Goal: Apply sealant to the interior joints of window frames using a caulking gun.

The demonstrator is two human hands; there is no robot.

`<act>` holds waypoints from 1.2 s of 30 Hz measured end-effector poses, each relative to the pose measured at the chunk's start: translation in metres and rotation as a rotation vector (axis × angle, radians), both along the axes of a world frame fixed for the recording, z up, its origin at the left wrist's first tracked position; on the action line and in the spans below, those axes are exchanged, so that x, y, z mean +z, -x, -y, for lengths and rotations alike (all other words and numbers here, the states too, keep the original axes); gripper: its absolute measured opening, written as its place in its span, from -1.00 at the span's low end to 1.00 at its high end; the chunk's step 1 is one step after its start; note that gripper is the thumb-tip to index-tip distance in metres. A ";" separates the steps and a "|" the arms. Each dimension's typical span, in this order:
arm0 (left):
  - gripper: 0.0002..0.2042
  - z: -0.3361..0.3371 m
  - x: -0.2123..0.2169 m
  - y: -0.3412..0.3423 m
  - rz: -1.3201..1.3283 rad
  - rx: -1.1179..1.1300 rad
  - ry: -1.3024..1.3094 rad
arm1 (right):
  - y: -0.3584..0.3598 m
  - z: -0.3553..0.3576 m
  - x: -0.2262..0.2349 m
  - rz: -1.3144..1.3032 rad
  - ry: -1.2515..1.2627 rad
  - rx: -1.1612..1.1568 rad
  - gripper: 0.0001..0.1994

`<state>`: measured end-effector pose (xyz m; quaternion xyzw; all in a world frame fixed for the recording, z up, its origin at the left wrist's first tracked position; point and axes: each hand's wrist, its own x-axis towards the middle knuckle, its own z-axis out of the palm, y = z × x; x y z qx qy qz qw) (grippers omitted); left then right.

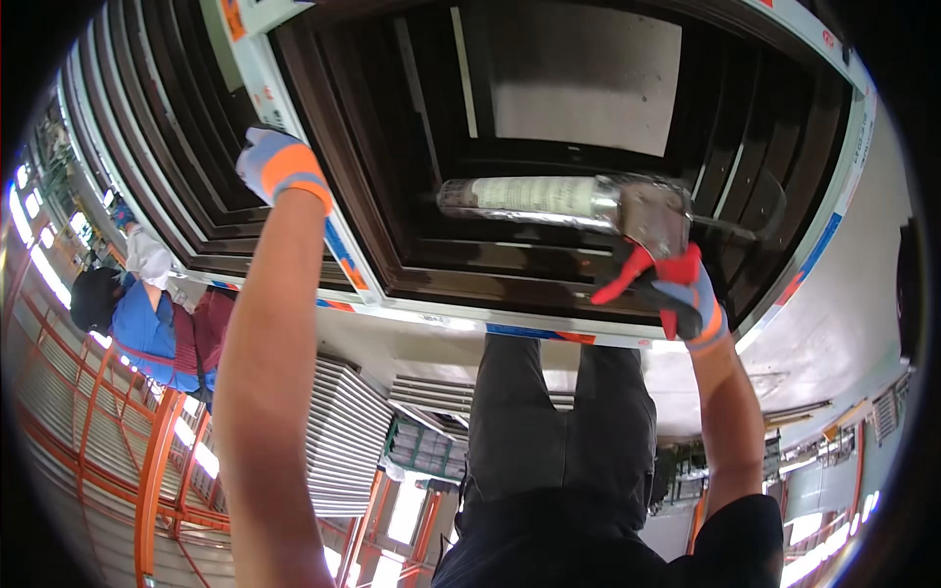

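Your right hand (686,294) is closing its grip around the caulking gun (588,201), holding the cartridge level inside the dark window frame (412,279), nozzle pointing left. Your left hand (282,169) is pressing on the frame's left rail, steadying it; I cannot tell how far its fingers are curling.

Both arms bare and stretched forward. Left hand (282,169) in a grey-and-orange glove, fingers curled over, wrist bent. Right hand (686,294) gloved too, clenched tight in a fist-like grip, forearm angled inward.
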<state>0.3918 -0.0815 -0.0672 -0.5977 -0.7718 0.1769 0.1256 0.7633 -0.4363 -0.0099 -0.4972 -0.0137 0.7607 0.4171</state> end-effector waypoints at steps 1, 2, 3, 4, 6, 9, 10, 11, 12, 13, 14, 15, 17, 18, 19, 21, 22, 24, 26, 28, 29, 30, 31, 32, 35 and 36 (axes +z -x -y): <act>-0.81 0.011 -0.002 -0.019 -0.070 -0.009 0.117 | -0.007 0.019 0.012 0.045 0.184 -0.005 -0.51; -0.81 0.018 0.005 -0.037 -0.160 -0.032 0.222 | -0.002 0.026 0.020 0.057 0.106 -0.063 -0.47; -0.81 0.015 0.005 -0.036 -0.301 -0.092 0.205 | 0.003 0.028 0.032 0.067 0.019 -0.117 -0.42; -0.81 0.010 0.005 -0.024 -0.456 -0.149 0.178 | 0.010 0.038 0.040 0.191 -0.004 -0.073 -0.39; -0.80 0.009 0.005 -0.030 -0.362 -0.070 0.246 | 0.033 0.053 0.051 0.267 0.002 -0.215 -0.38; -0.75 0.003 0.004 -0.025 -0.259 -0.036 0.329 | 0.062 0.038 0.071 0.128 -0.012 -0.397 -0.46; -0.74 0.004 0.001 -0.033 -0.292 -0.074 0.388 | 0.070 0.044 0.069 0.150 -0.026 -0.409 -0.46; -0.72 0.005 0.003 -0.039 -0.010 0.045 0.173 | 0.088 0.053 0.062 0.251 -0.138 -0.450 -0.48; -0.72 0.008 0.005 -0.044 0.008 0.032 0.196 | 0.102 0.060 0.057 0.354 -0.249 -0.490 -0.49; -0.72 0.016 0.015 -0.058 0.018 0.015 0.225 | 0.121 0.037 0.055 0.290 -0.412 -0.581 -0.49; -0.73 0.009 0.013 -0.054 0.002 -0.009 0.215 | 0.135 0.039 0.058 0.346 -0.330 -0.570 -0.50; -0.71 0.004 0.011 -0.050 0.089 0.045 0.115 | 0.151 0.041 0.059 0.400 -0.246 -0.559 -0.50; -0.63 0.008 0.017 -0.055 0.196 0.131 0.034 | 0.179 0.026 0.052 0.422 -0.308 -0.563 -0.48; -0.63 0.008 0.018 -0.061 0.212 0.118 0.035 | 0.186 0.019 0.058 0.480 -0.282 -0.524 -0.49; -0.65 0.007 0.021 -0.060 -0.020 -0.038 0.204 | 0.201 0.012 0.066 0.483 -0.138 -0.497 -0.50; -0.75 0.017 0.034 -0.082 -0.019 -0.048 0.364 | 0.218 0.017 0.036 0.838 -0.448 -0.334 -0.54; -0.75 0.013 0.036 -0.076 -0.026 -0.054 0.353 | 0.231 -0.012 0.047 0.548 -0.424 -0.571 -0.59; -0.75 0.007 0.035 -0.075 0.009 0.029 0.278 | 0.248 -0.022 0.057 0.479 -0.360 -0.614 -0.60; -0.75 0.010 0.032 -0.072 0.095 0.059 0.219 | 0.257 -0.024 0.054 0.411 -0.300 -0.617 -0.63; -0.74 0.011 0.031 -0.069 0.178 0.088 0.161 | 0.264 -0.031 0.051 0.521 -0.341 -0.636 -0.63; -0.74 0.012 0.031 -0.067 0.163 0.054 0.164 | 0.267 -0.035 0.049 0.628 -0.382 -0.652 -0.64; -0.73 0.012 0.031 -0.067 0.148 0.019 0.168 | 0.267 -0.035 0.045 0.631 -0.380 -0.656 -0.64; -0.73 0.014 0.034 -0.069 0.149 0.016 0.172 | 0.266 -0.032 0.042 0.586 -0.350 -0.642 -0.64; -0.73 0.014 0.036 -0.073 0.296 0.146 0.141 | 0.266 -0.031 0.039 0.542 -0.321 -0.627 -0.65; -0.71 0.016 0.035 -0.072 0.293 0.157 0.144 | 0.266 -0.036 0.038 0.537 -0.357 -0.619 -0.66; -0.70 0.016 0.033 -0.070 0.143 0.042 0.180 | 0.266 -0.041 0.039 0.513 -0.371 -0.623 -0.65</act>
